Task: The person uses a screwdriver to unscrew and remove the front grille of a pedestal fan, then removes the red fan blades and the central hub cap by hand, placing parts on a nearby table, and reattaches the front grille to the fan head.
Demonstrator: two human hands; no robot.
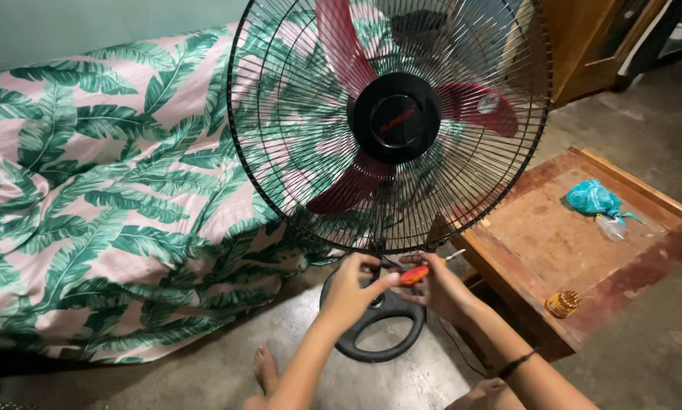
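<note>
Orange plastic forms the handle of a small screwdriver [417, 274], pinched between the fingers of the right hand [437, 287]; its thin metal shaft runs up and to the right, the bright tip showing just past the hand near the corner of the wooden table [542, 235]. The tool's long axis is thus close to level, slightly raised toward the tip. The left hand [350, 292] is curled with thumb and fingertips closed against the handle end of the screwdriver, just under the bottom rim of the fan guard [390, 125]. Both forearms rise from the lower edge of the view and converge, wrists bent slightly inward; a dark band circles the right forearm.

Directly beneath the hands lies the fan base [379, 323], a black, matt, ring-shaped piece on the bare concrete floor [645, 357]. Above them stands the round guard of thin black wire, with a black central hub and dark red blades [341, 45] behind it.

On the table, a worn reddish board with a raised rim, a crumpled teal plastic bag [593, 199] rests near the far edge and a small ribbed golden object [563, 303] at the near edge. A pink cloth with green leaf print [105, 190] covers the surface behind the fan. A bare foot [266, 370] rests on the floor.
</note>
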